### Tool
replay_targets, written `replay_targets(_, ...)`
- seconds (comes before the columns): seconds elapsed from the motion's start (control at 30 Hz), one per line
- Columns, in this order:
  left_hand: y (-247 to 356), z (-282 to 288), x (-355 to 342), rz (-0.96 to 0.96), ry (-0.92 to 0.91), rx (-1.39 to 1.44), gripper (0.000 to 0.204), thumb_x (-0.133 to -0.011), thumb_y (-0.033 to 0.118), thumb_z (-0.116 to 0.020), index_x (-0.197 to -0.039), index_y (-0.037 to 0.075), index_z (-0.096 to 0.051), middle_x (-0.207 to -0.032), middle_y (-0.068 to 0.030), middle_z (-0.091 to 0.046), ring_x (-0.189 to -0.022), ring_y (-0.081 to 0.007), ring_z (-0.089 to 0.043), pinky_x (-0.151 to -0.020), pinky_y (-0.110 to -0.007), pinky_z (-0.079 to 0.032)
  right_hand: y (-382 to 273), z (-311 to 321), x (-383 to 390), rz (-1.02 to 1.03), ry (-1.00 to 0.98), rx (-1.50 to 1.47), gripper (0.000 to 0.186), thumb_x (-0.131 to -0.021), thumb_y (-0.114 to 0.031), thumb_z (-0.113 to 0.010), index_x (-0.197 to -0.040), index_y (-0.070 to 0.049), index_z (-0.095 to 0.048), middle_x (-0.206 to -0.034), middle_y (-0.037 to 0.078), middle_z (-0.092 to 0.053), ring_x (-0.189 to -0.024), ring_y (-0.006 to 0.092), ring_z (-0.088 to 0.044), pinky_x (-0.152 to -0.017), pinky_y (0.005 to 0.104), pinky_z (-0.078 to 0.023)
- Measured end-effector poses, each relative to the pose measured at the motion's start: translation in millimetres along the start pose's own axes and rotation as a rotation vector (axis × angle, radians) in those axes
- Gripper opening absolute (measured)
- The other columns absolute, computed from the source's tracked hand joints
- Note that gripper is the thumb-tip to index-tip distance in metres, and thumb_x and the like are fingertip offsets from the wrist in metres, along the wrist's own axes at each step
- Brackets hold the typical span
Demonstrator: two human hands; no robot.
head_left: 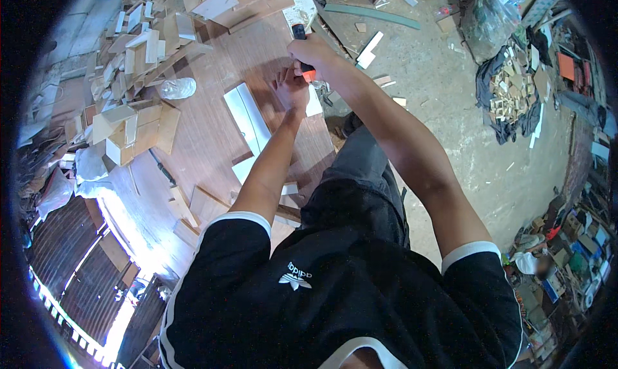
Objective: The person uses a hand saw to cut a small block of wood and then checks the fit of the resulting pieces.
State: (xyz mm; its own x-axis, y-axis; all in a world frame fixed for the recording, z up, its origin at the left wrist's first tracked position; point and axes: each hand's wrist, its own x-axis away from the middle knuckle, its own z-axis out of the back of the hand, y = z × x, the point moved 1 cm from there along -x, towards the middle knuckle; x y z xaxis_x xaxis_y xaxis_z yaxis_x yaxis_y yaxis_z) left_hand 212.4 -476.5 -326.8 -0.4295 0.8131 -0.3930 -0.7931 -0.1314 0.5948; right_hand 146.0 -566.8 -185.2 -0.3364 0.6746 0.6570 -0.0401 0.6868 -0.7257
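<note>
Head view: right hand [313, 50] is clamped on a black and orange tool [302, 49], its black end poking out above the fist. Left hand [291, 87] lies just below it, fingers spread flat on the wooden tabletop [212, 131]. White strip [247, 116] rests left of the left hand; wood blocks [132, 131] are piled farther left.

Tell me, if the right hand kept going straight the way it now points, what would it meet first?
Probably the pale wooden block at the far end of the workbench. The right hand grips a black-and-orange tool aimed at it, though depth is unclear.
</note>
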Motion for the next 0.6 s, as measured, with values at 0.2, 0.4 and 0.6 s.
replay_targets(0.2, -28.2, 2.2, 13.3, -0.015, -0.033, -0.012, 0.012, -0.074, 0.022, -0.06, -0.081, 0.013, -0.056, -0.08, -0.0042, -0.056, -0.085, -0.0236, -0.053, -0.075, -0.039, -0.033, 3.4, -10.0, 22.5, -0.059, -0.08, -0.081, 0.01, -0.073, -0.002, -0.055, -0.075, -0.003, -0.046, -0.057, 0.006, -0.046, -0.042, 0.014, -0.044, -0.036, 0.0299, -0.038)
replay_targets(0.4, -8.7, 3.0, 3.6, -0.017, -0.04, -0.03, 0.015, -0.075, 0.026, -0.059, -0.081, 0.013, -0.056, -0.081, -0.0047, -0.056, -0.085, -0.0244, -0.053, -0.077, -0.041, -0.034, 13.6, 1.7, 14.4, 0.007, -0.03, -0.02, 0.008, -0.075, -0.001, -0.054, -0.073, -0.003, -0.046, -0.053, 0.006, -0.044, -0.041, 0.0145, -0.044, -0.036, 0.0299, -0.036)
replay_targets(0.6, -2.6, 7.3, 5.4, -0.006, -0.089, -0.057, 0.013, -0.074, 0.026, -0.06, -0.078, 0.014, -0.055, -0.081, -0.0048, -0.057, -0.081, -0.0251, -0.054, -0.075, -0.041, -0.035, 14.8, 1.9, 12.1, -0.067, 0.014, -0.009, 0.008, -0.075, -0.001, -0.054, -0.074, -0.002, -0.047, -0.055, 0.007, -0.046, -0.04, 0.0156, -0.044, -0.035, 0.0304, -0.035)
